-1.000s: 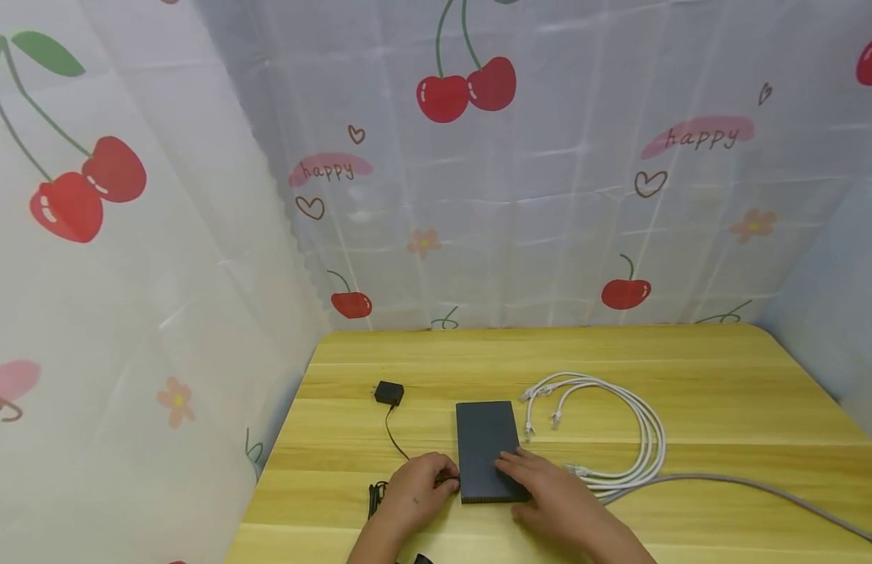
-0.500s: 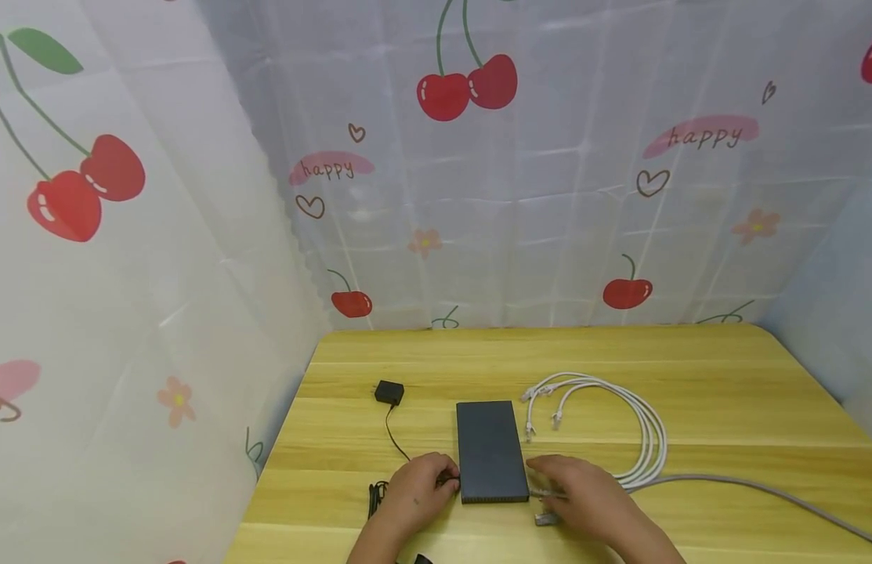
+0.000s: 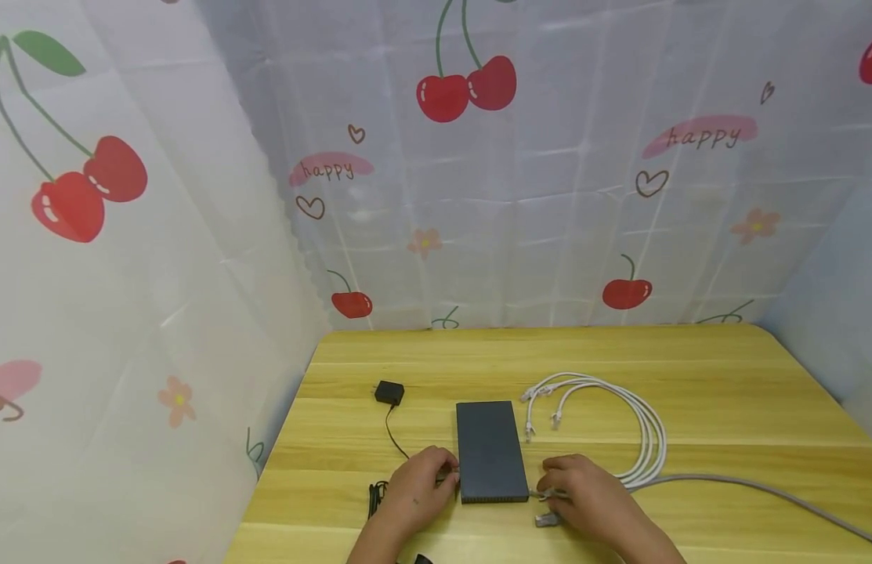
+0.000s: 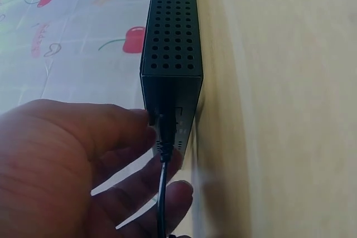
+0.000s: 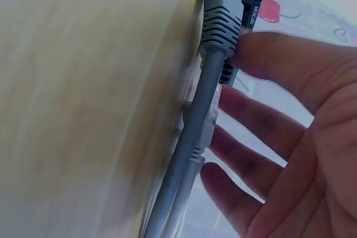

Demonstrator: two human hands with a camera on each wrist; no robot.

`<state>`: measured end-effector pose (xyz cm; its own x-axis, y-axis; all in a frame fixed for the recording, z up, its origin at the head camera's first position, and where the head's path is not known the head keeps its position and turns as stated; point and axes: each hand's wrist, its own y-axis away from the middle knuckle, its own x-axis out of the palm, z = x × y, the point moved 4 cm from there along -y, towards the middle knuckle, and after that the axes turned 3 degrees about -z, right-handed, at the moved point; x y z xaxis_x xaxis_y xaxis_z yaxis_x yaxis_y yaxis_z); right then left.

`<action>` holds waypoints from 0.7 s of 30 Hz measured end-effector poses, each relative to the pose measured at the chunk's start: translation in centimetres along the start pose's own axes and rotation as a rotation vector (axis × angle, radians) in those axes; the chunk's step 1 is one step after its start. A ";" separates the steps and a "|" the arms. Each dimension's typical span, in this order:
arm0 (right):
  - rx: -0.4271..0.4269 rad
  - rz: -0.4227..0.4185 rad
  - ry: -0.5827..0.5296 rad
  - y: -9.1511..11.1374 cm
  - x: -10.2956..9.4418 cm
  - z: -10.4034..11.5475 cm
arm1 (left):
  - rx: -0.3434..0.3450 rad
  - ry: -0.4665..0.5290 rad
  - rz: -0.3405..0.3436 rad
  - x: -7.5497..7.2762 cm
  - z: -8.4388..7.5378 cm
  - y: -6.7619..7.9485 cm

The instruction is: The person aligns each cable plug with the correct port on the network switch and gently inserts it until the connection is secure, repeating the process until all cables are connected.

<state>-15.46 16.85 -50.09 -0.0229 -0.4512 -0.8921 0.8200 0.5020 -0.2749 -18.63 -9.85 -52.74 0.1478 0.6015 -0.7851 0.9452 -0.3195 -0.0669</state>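
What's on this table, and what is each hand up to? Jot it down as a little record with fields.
Surface: wood-grain table
Device: black network switch, marked MERCURY
Left hand: fingertips at the black power plug on the switch's left side; grip unclear
Right hand: thumb at a grey network connector, other fingers spread
Right of switch: looped white network cables, grey cable
Left of switch: black power adapter
Backdrop: cherry-print curtain

A pale curtain (image 3: 527, 251), printed with cherries (image 3: 443, 99), hearts (image 3: 311, 207), flowers (image 3: 425, 241) and "happy" (image 3: 327, 169), hangs behind the wood-grain table (image 3: 746, 407).
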 end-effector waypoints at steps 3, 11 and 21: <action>-0.023 -0.026 0.002 0.3 -0.1 0.1 | 0.021 -0.033 -0.032 -0.1 -0.2 0.0; -0.008 0.071 -0.069 1.2 0.2 -0.3 | 0.145 -0.200 -0.112 -0.3 -1.6 0.3; -0.013 0.085 -0.073 1.1 0.3 -0.2 | 0.284 -0.180 0.016 1.0 -4.0 -0.1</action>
<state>-14.63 17.40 -50.76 0.0886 -0.4588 -0.8841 0.8100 0.5498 -0.2042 -17.46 -6.28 -51.07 0.0845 0.4632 -0.8822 0.8208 -0.5344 -0.2020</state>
